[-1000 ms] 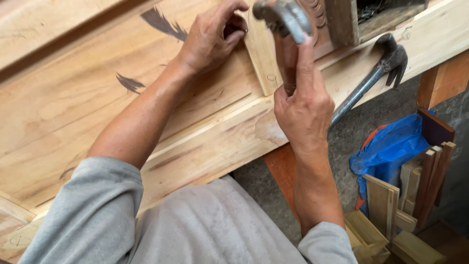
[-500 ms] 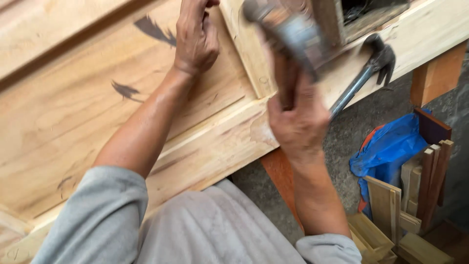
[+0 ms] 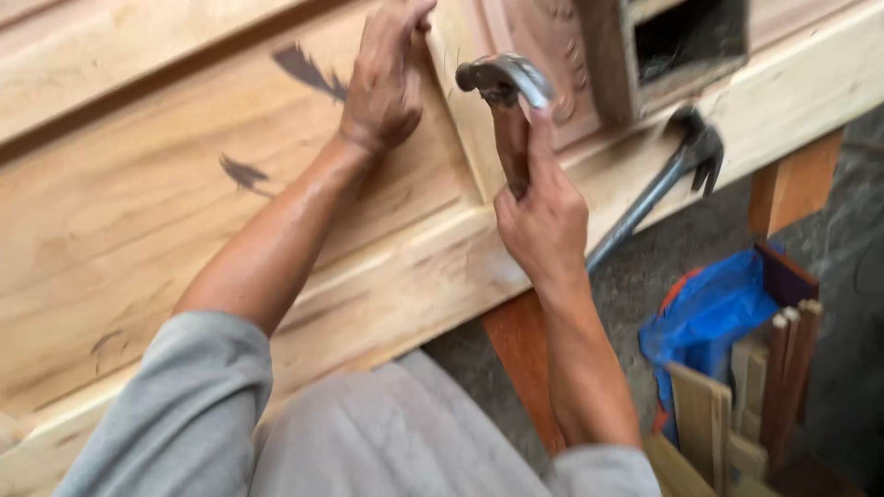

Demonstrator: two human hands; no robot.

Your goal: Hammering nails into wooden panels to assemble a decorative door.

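A large pale wooden door panel [image 3: 166, 202] lies flat across the view, with dark grain marks and a raised moulding. My right hand [image 3: 543, 216] grips the wooden handle of a hammer [image 3: 505, 83], its metal head raised just above the moulding strip [image 3: 465, 120]. My left hand [image 3: 382, 78] rests on the panel beside that strip, fingertips pressed at its upper edge. Whether the fingers pinch a nail is hidden.
A second metal claw hammer [image 3: 663, 189] lies on the door's lower rail at the right. A carved panel with a rectangular opening [image 3: 691, 37] sits at top right. Below, a reddish wooden trestle leg [image 3: 525, 368], blue plastic sheet [image 3: 709, 313] and several offcuts [image 3: 737, 405] stand on the grey floor.
The hammer head has swung down and left toward the moulding strip. My left hand has stayed on the panel beside it. The view has shifted slightly.
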